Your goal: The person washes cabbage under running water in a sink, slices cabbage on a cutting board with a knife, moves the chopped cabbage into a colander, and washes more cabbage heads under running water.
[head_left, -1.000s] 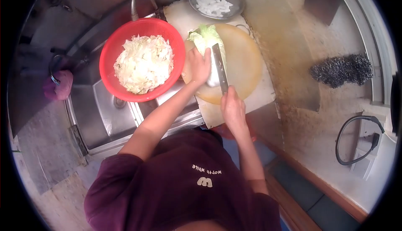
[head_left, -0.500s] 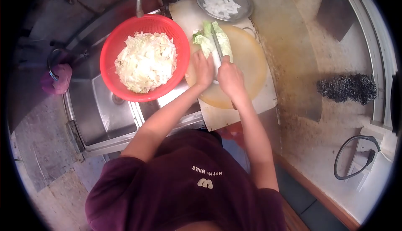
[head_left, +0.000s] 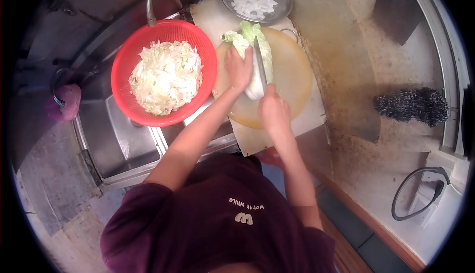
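Note:
On the round yellowish cutting board point(head_left: 292, 75) lies a long piece of cabbage point(head_left: 266, 55), with green leaves at its far end and a white base towards me. My left hand point(head_left: 239, 69) presses on the cabbage's left side, its fingers against the leaves. My right hand point(head_left: 274, 110) is closed around the handle of a knife point(head_left: 261, 62). The blade lies lengthwise along the cabbage, just right of my left hand. How deep it sits in the cabbage cannot be made out.
A red colander point(head_left: 118, 82) of chopped cabbage point(head_left: 166, 77) stands over the steel sink point(head_left: 116, 139), near the faucet point(head_left: 151, 5). Behind the board is a metal bowl point(head_left: 287, 3) with white chunks. A dark scouring mesh point(head_left: 412, 106) and a cable loop point(head_left: 396, 194) are at the right.
The knife goes from beside the cabbage's base up to its leafy end, then back towards me. My right hand moves forward and back with it. My left hand stays at the cabbage's left side.

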`<act>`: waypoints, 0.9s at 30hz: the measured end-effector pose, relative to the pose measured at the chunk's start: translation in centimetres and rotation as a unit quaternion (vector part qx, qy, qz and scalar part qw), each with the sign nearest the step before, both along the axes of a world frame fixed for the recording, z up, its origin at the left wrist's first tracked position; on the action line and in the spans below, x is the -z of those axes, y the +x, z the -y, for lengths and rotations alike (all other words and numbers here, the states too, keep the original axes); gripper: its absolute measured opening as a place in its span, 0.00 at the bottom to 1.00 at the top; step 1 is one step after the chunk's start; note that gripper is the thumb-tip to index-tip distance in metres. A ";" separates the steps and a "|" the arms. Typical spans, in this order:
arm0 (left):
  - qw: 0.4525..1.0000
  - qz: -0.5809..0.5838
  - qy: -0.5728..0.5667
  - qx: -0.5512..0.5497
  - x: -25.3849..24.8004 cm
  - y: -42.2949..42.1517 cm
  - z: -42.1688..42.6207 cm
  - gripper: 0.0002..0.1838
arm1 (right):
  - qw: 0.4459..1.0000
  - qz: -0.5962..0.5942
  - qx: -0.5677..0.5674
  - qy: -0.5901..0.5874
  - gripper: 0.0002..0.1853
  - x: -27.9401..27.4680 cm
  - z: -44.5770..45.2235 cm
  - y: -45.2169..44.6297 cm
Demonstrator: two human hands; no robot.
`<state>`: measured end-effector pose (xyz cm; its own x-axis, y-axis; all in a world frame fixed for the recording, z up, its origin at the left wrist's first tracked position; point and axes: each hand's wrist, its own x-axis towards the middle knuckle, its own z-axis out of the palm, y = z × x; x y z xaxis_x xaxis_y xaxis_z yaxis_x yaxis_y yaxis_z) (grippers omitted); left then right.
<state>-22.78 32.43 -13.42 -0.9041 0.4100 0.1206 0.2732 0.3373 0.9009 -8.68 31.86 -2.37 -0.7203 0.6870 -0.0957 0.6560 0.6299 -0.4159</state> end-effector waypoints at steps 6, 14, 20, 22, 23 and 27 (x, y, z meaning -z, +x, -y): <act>0.999 -0.028 -0.020 -0.016 -0.2 0.0 -0.5 0.22 | 0.999 0.052 -0.008 -0.015 0.08 -0.4 0.7 0.2; 1.000 0.008 -0.018 -0.006 -0.2 -0.2 -0.5 0.22 | 0.999 0.028 0.005 -0.035 0.08 -0.8 0.3 -2.2; 0.999 0.015 -0.018 -0.023 0.0 -0.5 -0.9 0.22 | 0.997 0.024 -0.011 -0.077 0.10 -1.1 -1.6 -4.5; 0.999 0.023 -0.010 -0.025 0.4 -0.7 -1.0 0.23 | 0.997 0.003 -0.015 -0.077 0.12 -0.8 -2.5 -5.8; 1.000 0.021 -0.011 -0.016 0.7 -0.4 -0.7 0.23 | 0.997 -0.013 -0.018 -0.070 0.13 -0.6 -2.7 -6.3; 1.000 0.001 0.011 -0.007 1.6 -1.7 -1.3 0.25 | 0.995 -0.038 -0.011 -0.095 0.17 1.1 -4.8 -8.9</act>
